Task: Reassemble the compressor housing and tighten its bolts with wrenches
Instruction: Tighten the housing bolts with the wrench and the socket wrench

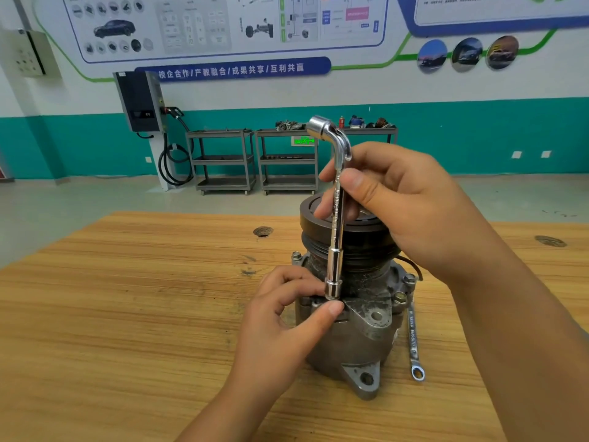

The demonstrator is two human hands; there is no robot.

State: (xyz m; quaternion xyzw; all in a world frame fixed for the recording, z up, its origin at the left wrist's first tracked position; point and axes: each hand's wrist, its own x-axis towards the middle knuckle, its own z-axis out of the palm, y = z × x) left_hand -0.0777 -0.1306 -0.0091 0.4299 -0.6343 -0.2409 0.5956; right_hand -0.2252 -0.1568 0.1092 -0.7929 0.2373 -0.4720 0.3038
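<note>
Far behind the compressor [353, 339], shelf carts [288, 161] carried parts on top. The grimy grey compressor stood upright on the table [127, 298], black pulley [363, 242] uppermost, a spanner [413, 342] lying just right of it. Our right hand [408, 205] gripped the socket wrench [337, 224] upright on it, our left hand [280, 320] pinching the wrench's lower end.

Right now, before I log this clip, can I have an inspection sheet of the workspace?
Surface: wooden table, scuffed.
Job's things: compressor upright; socket wrench standing with its lower end on the housing; flat wrench lying beside the compressor.
Clutter: nothing seen.
Hands: left hand pinches the socket wrench's lower end; right hand grips its shaft.
Cables: thin black wire at the compressor; charger cable hanging by the wall.
Surroundings: metal carts, wall charger, posters.
</note>
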